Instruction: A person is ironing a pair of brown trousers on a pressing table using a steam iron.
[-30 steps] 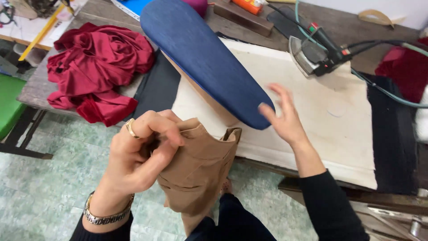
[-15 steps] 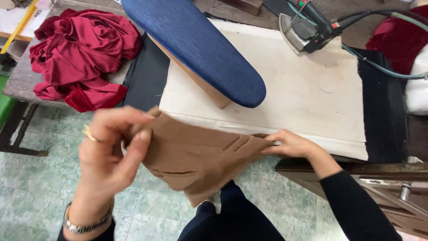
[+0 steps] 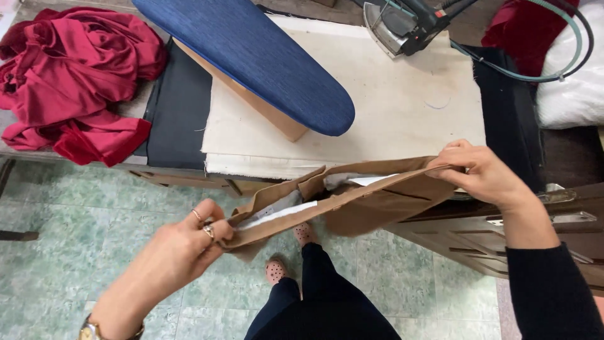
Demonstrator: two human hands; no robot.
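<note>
Both hands stretch a tan garment (image 3: 352,198), perhaps trousers, taut above the floor: left hand (image 3: 182,249) and right hand (image 3: 481,173) fingers pinch opposite ends, exposing its white lining beside the padded table (image 3: 377,107).

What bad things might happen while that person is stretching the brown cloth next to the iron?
1. The brown garment is held taut in the air only by the left hand and the right hand; if one grip slips, it may drop onto the tiled floor.
2. The iron sits at the far edge of the padded table, and its hose loops nearby. A snagged hose might tug the iron over.
</note>
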